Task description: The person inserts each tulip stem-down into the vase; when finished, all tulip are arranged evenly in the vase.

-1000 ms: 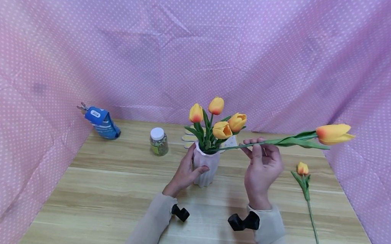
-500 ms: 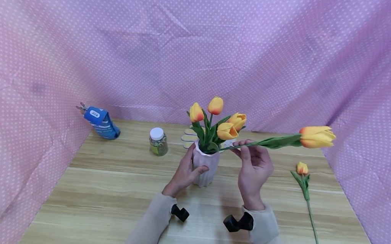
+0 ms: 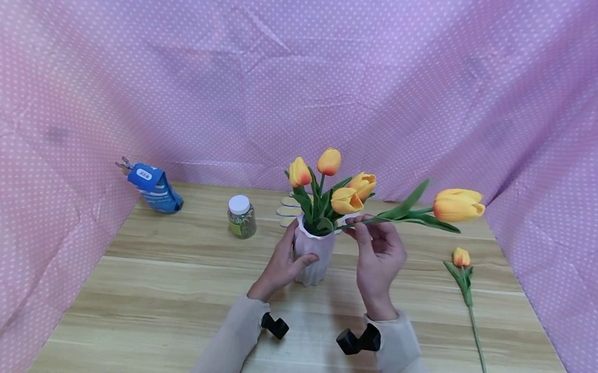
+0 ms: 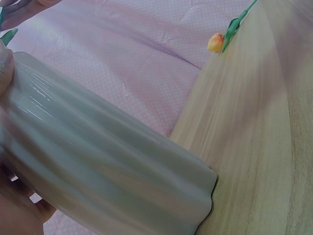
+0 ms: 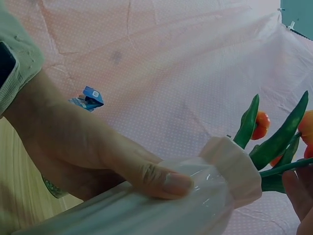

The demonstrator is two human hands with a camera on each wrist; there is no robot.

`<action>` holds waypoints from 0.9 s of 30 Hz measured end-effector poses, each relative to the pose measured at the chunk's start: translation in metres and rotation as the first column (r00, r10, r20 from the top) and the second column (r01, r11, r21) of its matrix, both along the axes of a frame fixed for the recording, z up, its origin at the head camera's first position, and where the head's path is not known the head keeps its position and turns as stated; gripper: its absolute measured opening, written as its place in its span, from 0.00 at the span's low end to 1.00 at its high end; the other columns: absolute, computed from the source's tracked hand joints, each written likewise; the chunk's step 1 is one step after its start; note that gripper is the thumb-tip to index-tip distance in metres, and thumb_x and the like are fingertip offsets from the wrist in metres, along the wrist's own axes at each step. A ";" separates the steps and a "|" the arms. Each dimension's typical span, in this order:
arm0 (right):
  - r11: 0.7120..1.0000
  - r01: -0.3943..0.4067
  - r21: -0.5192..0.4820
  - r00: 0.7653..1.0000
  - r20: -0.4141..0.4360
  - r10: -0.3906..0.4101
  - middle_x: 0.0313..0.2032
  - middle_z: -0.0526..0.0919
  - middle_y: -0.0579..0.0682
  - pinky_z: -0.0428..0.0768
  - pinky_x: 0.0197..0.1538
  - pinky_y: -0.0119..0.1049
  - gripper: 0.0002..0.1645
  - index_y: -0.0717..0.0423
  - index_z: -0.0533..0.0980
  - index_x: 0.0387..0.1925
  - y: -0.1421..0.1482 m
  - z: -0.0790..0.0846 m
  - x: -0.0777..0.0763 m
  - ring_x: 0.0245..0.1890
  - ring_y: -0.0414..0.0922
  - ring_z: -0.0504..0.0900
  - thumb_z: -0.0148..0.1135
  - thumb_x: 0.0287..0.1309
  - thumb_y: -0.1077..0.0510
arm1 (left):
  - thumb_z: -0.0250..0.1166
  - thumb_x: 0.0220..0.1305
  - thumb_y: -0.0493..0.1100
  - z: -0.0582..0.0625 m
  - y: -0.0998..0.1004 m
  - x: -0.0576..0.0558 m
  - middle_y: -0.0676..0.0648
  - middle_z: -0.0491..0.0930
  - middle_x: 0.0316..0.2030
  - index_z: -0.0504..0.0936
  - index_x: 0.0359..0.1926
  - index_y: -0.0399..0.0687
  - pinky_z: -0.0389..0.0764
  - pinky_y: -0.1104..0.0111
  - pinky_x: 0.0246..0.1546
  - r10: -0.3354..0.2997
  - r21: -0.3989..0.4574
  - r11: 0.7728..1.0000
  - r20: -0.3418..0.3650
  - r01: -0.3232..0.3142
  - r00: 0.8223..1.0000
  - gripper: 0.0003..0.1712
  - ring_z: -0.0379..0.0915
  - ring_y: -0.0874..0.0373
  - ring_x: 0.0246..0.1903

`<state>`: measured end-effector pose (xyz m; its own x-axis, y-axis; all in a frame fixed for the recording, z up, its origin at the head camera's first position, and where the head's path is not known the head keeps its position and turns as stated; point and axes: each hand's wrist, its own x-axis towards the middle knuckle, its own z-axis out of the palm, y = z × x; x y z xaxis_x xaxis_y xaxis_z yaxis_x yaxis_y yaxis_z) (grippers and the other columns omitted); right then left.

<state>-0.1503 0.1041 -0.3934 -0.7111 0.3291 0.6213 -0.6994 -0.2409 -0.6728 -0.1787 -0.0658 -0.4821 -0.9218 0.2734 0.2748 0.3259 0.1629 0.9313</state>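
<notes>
A fluted white vase [image 3: 313, 257] stands on the table, several yellow-orange tulips [image 3: 347, 201] rising from its mouth. My left hand [image 3: 281, 266] grips the vase from its left side, thumb across the front; the right wrist view shows this thumb on the vase [image 5: 195, 205] below its wavy rim. Just right of the rim, my right hand [image 3: 380, 257] pinches the stem of another tulip [image 3: 458, 205] between thumb and fingers. That tulip leans far over to the right, its stem's lower end at the vase mouth. In the left wrist view the vase [image 4: 107, 147] fills the left side.
One more tulip [image 3: 462, 258] lies on the table at the right. A white-lidded jar [image 3: 242, 217] and a blue pouch [image 3: 156, 188] with a metal clip stand at the left. Behind the vase lies a yellow-and-white glove [image 3: 289, 211]. Pink dotted cloth [image 3: 307, 82] hangs around the table.
My right hand has moved left toward the vase, bringing the pinched tulip with it, so more of its stem reaches into the mouth. My left hand keeps its grip on the vase.
</notes>
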 end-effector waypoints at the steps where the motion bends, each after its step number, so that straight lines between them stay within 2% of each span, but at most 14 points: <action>1: 1.000 0.000 0.002 1.000 0.008 0.000 0.38 0.88 0.52 0.90 0.44 0.38 0.07 0.79 0.74 0.40 -0.001 -0.001 0.000 0.40 0.42 0.89 0.60 0.61 0.75 | 0.62 0.57 0.75 0.000 0.000 0.000 0.41 0.65 0.72 0.47 0.79 0.54 0.64 0.42 0.74 0.000 0.000 1.000 -0.003 0.000 1.000 0.60 0.63 0.43 0.71; 6: 0.998 0.009 0.057 0.999 0.040 -0.012 0.38 0.88 0.46 0.90 0.44 0.35 0.16 0.85 0.70 0.41 -0.003 -0.004 0.000 0.40 0.41 0.88 0.64 0.61 0.71 | 0.62 0.57 0.76 -0.001 0.000 0.000 0.41 0.65 0.72 0.47 0.79 0.54 0.63 0.42 0.73 0.000 0.000 1.000 -0.011 0.000 1.000 0.60 0.63 0.43 0.71; 11: 0.987 0.046 0.154 0.997 0.059 -0.056 0.39 0.88 0.40 0.88 0.45 0.30 0.14 0.85 0.72 0.40 -0.004 -0.008 0.000 0.41 0.36 0.87 0.64 0.60 0.73 | 0.62 0.58 0.75 -0.001 0.000 0.000 0.41 0.64 0.73 0.47 0.79 0.56 0.62 0.42 0.74 -0.002 0.000 1.000 -0.004 0.002 1.000 0.59 0.62 0.43 0.72; 13: 0.974 0.088 0.209 0.992 0.065 -0.104 0.39 0.87 0.36 0.87 0.45 0.27 0.12 0.82 0.75 0.40 -0.005 -0.010 -0.001 0.42 0.34 0.87 0.65 0.59 0.73 | 0.62 0.58 0.75 -0.001 0.000 0.000 0.42 0.64 0.73 0.47 0.79 0.56 0.62 0.42 0.74 -0.003 0.000 1.000 -0.003 0.003 1.000 0.59 0.62 0.44 0.72; 16: 0.939 0.161 0.305 0.980 0.060 -0.187 0.38 0.86 0.34 0.86 0.45 0.23 0.10 0.76 0.79 0.39 -0.005 -0.014 -0.002 0.41 0.33 0.85 0.67 0.58 0.71 | 0.61 0.57 0.76 -0.001 0.000 0.000 0.42 0.63 0.74 0.47 0.79 0.57 0.62 0.41 0.74 -0.003 -0.002 1.000 -0.002 0.003 1.000 0.59 0.61 0.43 0.73; 18: 0.915 0.194 0.353 0.973 0.048 -0.225 0.37 0.87 0.38 0.85 0.45 0.22 0.09 0.73 0.81 0.39 -0.005 -0.016 -0.003 0.41 0.32 0.84 0.68 0.57 0.71 | 0.61 0.57 0.76 -0.001 0.000 0.000 0.42 0.63 0.74 0.47 0.79 0.57 0.62 0.41 0.74 -0.003 -0.004 1.000 -0.006 0.003 1.000 0.59 0.61 0.43 0.73; 23: 0.881 0.205 0.427 0.968 0.047 -0.248 0.35 0.86 0.62 0.85 0.46 0.21 0.10 0.71 0.82 0.39 -0.005 -0.020 -0.002 0.40 0.28 0.82 0.69 0.52 0.75 | 0.60 0.55 0.78 0.000 0.000 -0.001 0.42 0.63 0.74 0.47 0.79 0.58 0.62 0.41 0.74 -0.002 -0.009 1.000 -0.009 0.001 1.000 0.60 0.61 0.44 0.73; 25: 0.868 0.202 0.453 0.966 0.051 -0.252 0.34 0.85 0.66 0.84 0.46 0.21 0.12 0.70 0.82 0.39 -0.004 -0.020 -0.001 0.39 0.28 0.81 0.69 0.51 0.76 | 0.60 0.55 0.78 0.000 0.000 0.000 0.43 0.63 0.74 0.47 0.79 0.59 0.62 0.41 0.74 0.000 -0.010 1.000 -0.006 0.000 1.000 0.60 0.61 0.44 0.73; 27: 0.856 0.203 0.475 0.965 0.052 -0.258 0.34 0.85 0.65 0.84 0.45 0.20 0.13 0.69 0.82 0.39 -0.002 -0.019 0.001 0.39 0.27 0.81 0.70 0.49 0.76 | 0.60 0.55 0.78 0.001 0.000 0.000 0.43 0.62 0.74 0.47 0.79 0.59 0.62 0.41 0.74 0.000 -0.011 1.000 -0.003 0.000 1.000 0.60 0.61 0.44 0.73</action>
<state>-0.1496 0.1022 -0.4128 -0.7231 0.1871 0.6650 -0.6110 0.2758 -0.7420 -0.1787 -0.0660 -0.4812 -0.9210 0.2766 0.2744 0.3286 0.1731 0.9285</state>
